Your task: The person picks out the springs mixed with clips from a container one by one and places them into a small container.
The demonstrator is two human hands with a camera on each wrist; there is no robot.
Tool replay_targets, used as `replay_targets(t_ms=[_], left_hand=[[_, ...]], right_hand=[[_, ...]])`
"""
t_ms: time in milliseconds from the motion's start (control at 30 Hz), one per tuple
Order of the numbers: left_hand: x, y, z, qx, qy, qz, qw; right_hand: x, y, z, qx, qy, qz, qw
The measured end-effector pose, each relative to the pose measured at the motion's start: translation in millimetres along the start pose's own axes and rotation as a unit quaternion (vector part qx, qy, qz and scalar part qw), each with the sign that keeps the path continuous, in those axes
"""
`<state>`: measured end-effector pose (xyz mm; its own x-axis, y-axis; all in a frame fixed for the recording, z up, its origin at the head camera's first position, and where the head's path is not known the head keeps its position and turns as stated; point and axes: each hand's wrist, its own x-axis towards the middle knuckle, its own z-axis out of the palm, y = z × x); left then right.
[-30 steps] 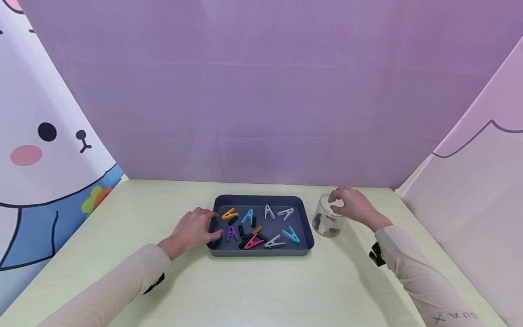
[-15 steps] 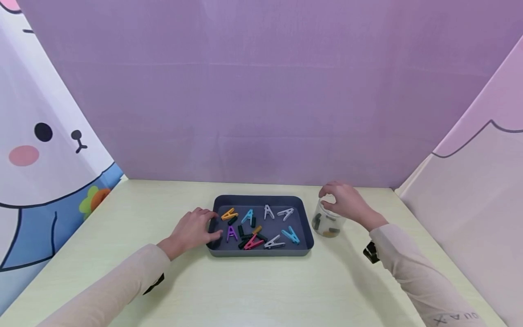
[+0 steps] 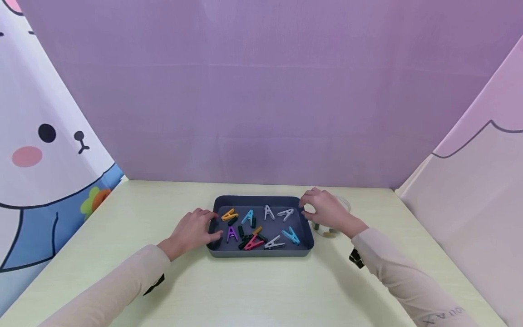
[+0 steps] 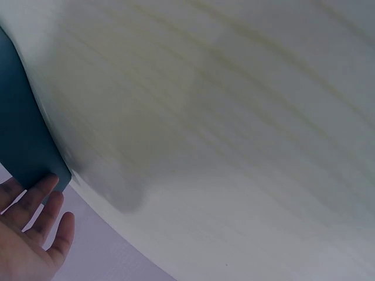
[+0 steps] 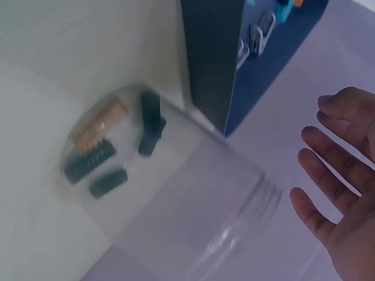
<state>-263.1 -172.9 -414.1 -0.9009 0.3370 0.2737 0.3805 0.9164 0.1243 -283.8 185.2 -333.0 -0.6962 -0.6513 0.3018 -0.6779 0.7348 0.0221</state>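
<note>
A dark grey tray (image 3: 261, 253) holds several small clothespins: a purple clothespin (image 3: 231, 233), a red clothespin (image 3: 254, 242), plus yellow, blue, white and grey ones. Among them lie dark green ribbed cylinders (image 3: 253, 222) and a mustard-coloured cylinder (image 3: 257, 230). My left hand (image 3: 190, 232) rests at the tray's left rim, fingers loosely bent over it. At the right rim hovers my right hand (image 3: 327, 210), with thumb and forefinger apart and nothing visible between them. Behind it stands a clear jar (image 5: 199, 193), partly hidden in the head view, containing several dark green cylinders and a tan ribbed cylinder (image 5: 101, 126).
The pale wooden table (image 3: 261, 290) extends in front of the tray. A purple cloth (image 3: 261, 100) hangs along its back edge, and printed cloths stand at the left and right sides.
My right hand has moved left from above the jar's mouth to the tray's right rim. The left hand and the tray's contents look the same.
</note>
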Motion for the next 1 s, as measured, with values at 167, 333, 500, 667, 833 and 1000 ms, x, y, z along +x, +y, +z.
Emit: replay_targets(t_ms=[167, 333, 500, 667, 833, 1000], left_hand=[[0.1, 0.5, -0.1, -0.001, 0.000, -0.002, 1.0000], [-0.1, 0.3, -0.9, -0.002, -0.001, -0.002, 1.0000], [-0.2, 0.2, -0.4, -0.005, 0.001, 0.001, 1.0000], [-0.1, 0.2, -0.7, -0.008, 0.009, 0.004, 0.9999], [-0.5, 0.1, 0.1, -0.010, 0.009, 0.005, 0.9999], [-0.1, -1.0, 0.8, -0.011, 0.013, 0.008, 0.9998]], right_hand=[[3.1, -12, 9, 0.006, -0.024, -0.003, 0.9997], [6.1, -20, 21, 0.007, -0.038, -0.015, 0.9992], [9.2, -28, 31, 0.010, -0.048, -0.033, 0.9983], [10.7, -38, 39, 0.000, -0.049, -0.052, 0.9974], [14.0, -47, 47, 0.000, -0.054, -0.060, 0.9967], [19.3, -54, 54, -0.004, -0.069, -0.060, 0.9958]])
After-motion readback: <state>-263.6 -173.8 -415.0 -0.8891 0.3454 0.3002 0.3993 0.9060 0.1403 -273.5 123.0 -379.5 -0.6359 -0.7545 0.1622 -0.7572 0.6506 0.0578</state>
